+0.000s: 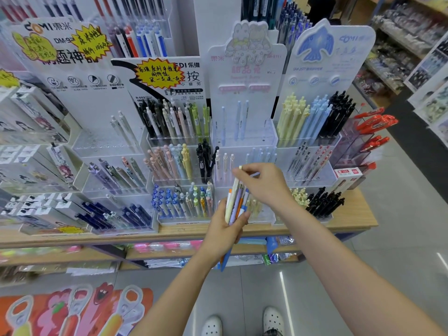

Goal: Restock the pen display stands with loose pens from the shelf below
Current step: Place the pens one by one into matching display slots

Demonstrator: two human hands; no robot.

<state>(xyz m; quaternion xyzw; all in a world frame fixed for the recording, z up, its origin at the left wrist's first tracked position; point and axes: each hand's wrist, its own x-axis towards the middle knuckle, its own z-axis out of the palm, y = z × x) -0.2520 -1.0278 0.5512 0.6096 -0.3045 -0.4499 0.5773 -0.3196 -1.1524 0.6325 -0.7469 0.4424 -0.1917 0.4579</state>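
The left hand point(224, 229) grips a bundle of pens point(234, 202) before the stand point(244, 141) while the right hand point(264, 184) pinches one, which risks loosening the bundle and spilling pens.

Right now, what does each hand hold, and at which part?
The left hand grips a bundle of pens around its lower half. The right hand pinches the top end of a cream pen in that bundle.

I see a wooden shelf top point(351, 214), clear acrylic pen stands point(244, 151) side by side along it, red-pen box point(349, 175) at its right edge
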